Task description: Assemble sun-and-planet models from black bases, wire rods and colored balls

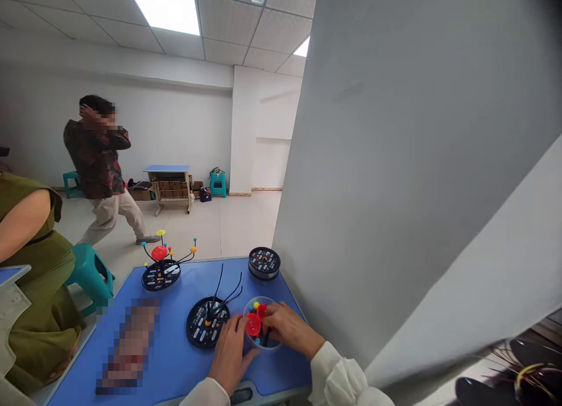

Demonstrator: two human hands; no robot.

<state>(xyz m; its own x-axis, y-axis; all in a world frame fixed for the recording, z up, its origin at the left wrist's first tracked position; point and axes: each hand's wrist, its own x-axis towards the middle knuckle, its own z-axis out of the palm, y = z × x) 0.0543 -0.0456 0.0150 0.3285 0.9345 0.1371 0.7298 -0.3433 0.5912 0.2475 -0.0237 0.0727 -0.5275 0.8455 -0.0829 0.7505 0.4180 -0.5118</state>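
Note:
A clear round container [273, 346] on the blue table holds red half-shells [253, 324], a yellow ball [256, 306] and small blue balls. My left hand [231, 348] rests at the container's left side, fingers bent beside a red half-shell; whether it grips anything is unclear. My right hand [290, 329] reaches in from the right, its fingertips closed at the other red piece [262, 311]; what they hold is hidden. Left of my hands lies a black disc base [199, 323] with bare curved black rods standing up from it.
An assembled planet model [161, 275] stands at the table's back left, stacked black discs [264, 263] at the back right. A blurred flat item [132, 347] lies left. A grey wall borders the right. One person sits left; another walks behind.

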